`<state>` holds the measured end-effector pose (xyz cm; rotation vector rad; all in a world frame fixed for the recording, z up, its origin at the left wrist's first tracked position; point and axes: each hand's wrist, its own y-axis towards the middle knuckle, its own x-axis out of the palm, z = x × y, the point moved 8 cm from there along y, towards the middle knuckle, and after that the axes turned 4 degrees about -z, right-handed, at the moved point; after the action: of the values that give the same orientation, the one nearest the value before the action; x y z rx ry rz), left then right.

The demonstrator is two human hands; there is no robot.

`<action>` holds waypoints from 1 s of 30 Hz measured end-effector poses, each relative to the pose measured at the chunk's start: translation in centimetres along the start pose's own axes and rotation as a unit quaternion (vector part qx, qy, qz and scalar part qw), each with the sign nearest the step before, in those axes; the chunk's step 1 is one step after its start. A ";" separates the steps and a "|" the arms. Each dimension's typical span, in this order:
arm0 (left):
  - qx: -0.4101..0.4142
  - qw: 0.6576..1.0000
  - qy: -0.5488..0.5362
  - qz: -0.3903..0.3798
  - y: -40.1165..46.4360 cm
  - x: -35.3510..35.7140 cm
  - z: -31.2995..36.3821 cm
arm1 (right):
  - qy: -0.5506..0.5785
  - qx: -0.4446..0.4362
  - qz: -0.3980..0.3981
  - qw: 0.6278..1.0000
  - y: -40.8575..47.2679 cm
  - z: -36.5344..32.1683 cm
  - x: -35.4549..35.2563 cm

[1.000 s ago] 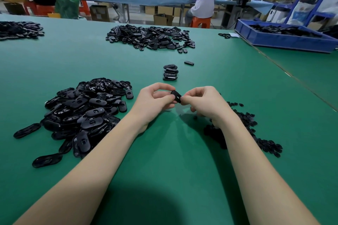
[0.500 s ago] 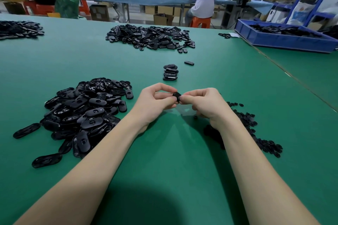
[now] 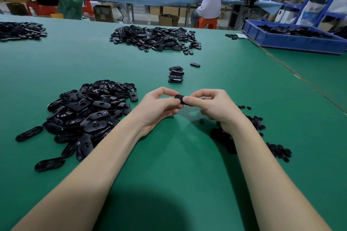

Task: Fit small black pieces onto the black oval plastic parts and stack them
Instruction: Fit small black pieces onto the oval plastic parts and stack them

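Observation:
My left hand point(image 3: 159, 108) and my right hand point(image 3: 214, 106) meet above the green table and pinch one black oval part point(image 3: 179, 98) between their fingertips; most of it is hidden by fingers. A big heap of black oval parts point(image 3: 86, 116) lies to the left of my left forearm. Small black pieces point(image 3: 259, 133) are scattered under and right of my right wrist, one small piece point(image 3: 201, 121) lying apart. A short stack of oval parts point(image 3: 176, 74) stands just beyond my hands, with a single oval part point(image 3: 195, 64) behind it.
A second heap of black parts point(image 3: 155, 38) lies further back, another heap point(image 3: 20, 31) at the far left. A blue crate point(image 3: 293, 40) of parts sits at the back right. A seam point(image 3: 300, 78) separates the neighbouring table. Two people sit at a far bench.
The oval part between my fingertips has turned and now shows a broader face. Both hands have stayed in nearly the same place.

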<state>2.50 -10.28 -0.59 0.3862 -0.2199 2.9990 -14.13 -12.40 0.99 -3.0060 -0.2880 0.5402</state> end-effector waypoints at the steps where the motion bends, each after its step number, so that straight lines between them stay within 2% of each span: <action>1: 0.000 1.000 0.018 0.004 0.0 0.0 0.1 | 0.005 -0.003 -0.002 1.000 0.0 0.0 0.0; 10: 0.020 0.998 0.062 0.003 -0.1 0.0 0.2 | -0.020 -0.019 -0.005 1.000 0.4 -0.4 0.3; 21: -0.003 0.999 0.046 0.003 0.1 0.0 -0.5 | -0.069 -0.019 0.013 0.997 0.6 -0.5 0.4; 30: 0.023 0.995 0.084 0.046 0.1 -0.2 -0.3 | -0.048 -0.013 0.037 0.998 0.8 0.1 0.7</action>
<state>2.62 -10.31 -0.93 0.1299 -0.1582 3.1097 -13.37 -13.06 0.60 -3.0318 -0.1918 0.6933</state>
